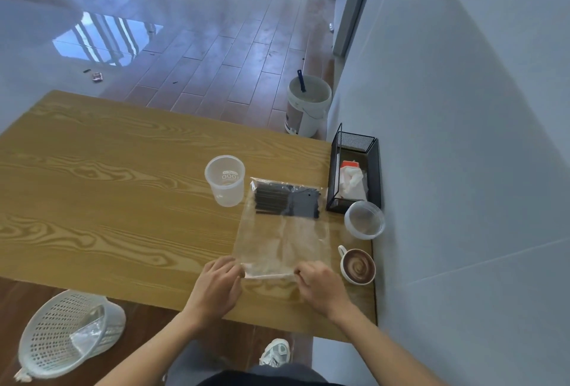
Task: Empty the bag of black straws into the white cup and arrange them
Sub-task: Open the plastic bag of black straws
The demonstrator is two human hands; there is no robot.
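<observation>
Both hands, left hand (220, 280) and right hand (319, 282), pinch the near edge of the clear bag (282, 240) lying flat, black straws (285, 202) bunched at its far end beside the empty white cup (225, 180), and a hasty tip could scatter them across the table (108, 185).

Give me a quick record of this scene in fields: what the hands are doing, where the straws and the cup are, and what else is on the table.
left hand: pinching the near edge of the bag
right hand: pinching the same edge
bag: clear plastic, lying flat on the table
black straws: bunched at the bag's far end, still inside
white cup: upright, empty, just left of the bag's far end
also on table: mesh holder, clear bowl, coffee cup
</observation>
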